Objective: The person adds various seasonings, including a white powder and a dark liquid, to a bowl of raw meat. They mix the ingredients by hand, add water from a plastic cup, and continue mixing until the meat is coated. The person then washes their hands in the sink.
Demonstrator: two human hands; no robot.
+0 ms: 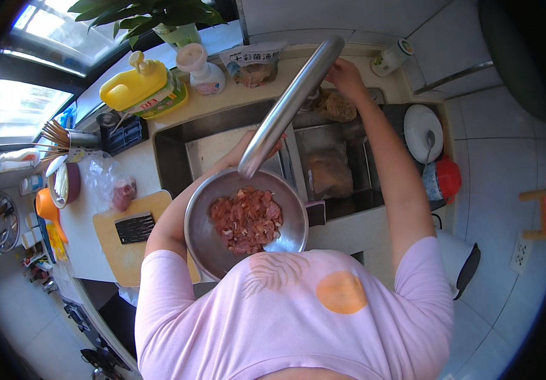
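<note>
A metal bowl (294, 223) of sliced raw meat (247, 219) stands close before my torso, at the near edge of the sink. My left hand (263, 142) reaches over the double steel sink (171, 154), partly behind the thick faucet spout (292, 104); whether it holds anything is hidden. At the back of the sink my right hand (344, 78) is raised beside the upper bend of the faucet, its fingers partly covered by the metal. Below that hand lies a brown scouring pad or sponge (339, 108). A clear bag with brownish contents (330, 173) rests in the right basin.
On the left are a wooden cutting board (106, 237) with a dark, scored piece (134, 227), a plastic bag (99, 175) and an orange ladle (49, 206). A yellow jug (135, 90) and a white bottle (204, 76) line the back. White plates (422, 133) stand right.
</note>
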